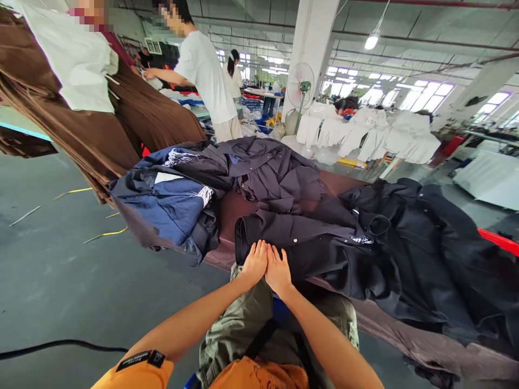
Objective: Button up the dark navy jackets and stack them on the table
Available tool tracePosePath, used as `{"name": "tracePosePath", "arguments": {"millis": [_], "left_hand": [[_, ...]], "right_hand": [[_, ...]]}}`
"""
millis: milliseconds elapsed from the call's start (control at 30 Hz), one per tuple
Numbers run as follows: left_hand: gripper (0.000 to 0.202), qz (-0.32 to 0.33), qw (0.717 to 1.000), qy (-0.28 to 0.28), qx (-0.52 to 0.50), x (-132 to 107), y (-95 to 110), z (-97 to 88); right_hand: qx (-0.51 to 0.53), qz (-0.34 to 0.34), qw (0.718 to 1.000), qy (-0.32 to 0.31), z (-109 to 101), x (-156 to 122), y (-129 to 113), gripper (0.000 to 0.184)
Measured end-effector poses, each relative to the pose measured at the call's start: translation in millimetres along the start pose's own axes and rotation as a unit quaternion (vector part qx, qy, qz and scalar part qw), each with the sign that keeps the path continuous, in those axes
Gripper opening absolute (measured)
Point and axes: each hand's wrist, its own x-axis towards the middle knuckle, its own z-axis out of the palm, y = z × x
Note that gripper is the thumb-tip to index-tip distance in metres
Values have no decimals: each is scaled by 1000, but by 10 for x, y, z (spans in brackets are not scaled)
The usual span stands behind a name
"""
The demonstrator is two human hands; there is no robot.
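Black coats (409, 254) spread across the right half of a brown-covered bench (343, 182), laid out wide, perhaps so that their full length can be reached. Beyond the bench stands a co-worker in a white T-shirt (205, 75), and further right a long heap of white garments (365, 132) sits on a separate surface. Left of the bench, a thick stack of brown garments (93, 124) hangs in heavy folds. On the bench's far and left portions, charcoal garments (275, 178) and a navy jacket (170, 210) lie bunched together, seemingly pushed aside to make room for the black coats. At the bench's near edge, the left hand (254, 263) and right hand (278, 270) rest side by side on the black cloth, their fingers (261, 248) open, straight and gripping nothing, as if smoothing the cloth. Small pale buttons (294, 240) sit just beyond the right hand.
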Motion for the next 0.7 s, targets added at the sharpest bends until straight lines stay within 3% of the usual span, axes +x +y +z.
{"name": "tracePosePath", "arguments": {"millis": [367,700], "left_hand": [[57,-27,999,-11,-29,-66,81,-3],[47,7,997,-32,-66,97,-57,-159]], "right_hand": [[-9,-3,1000,-16,-23,-54,-39,62],[4,24,998,-52,-116,76,-34,63]]}}
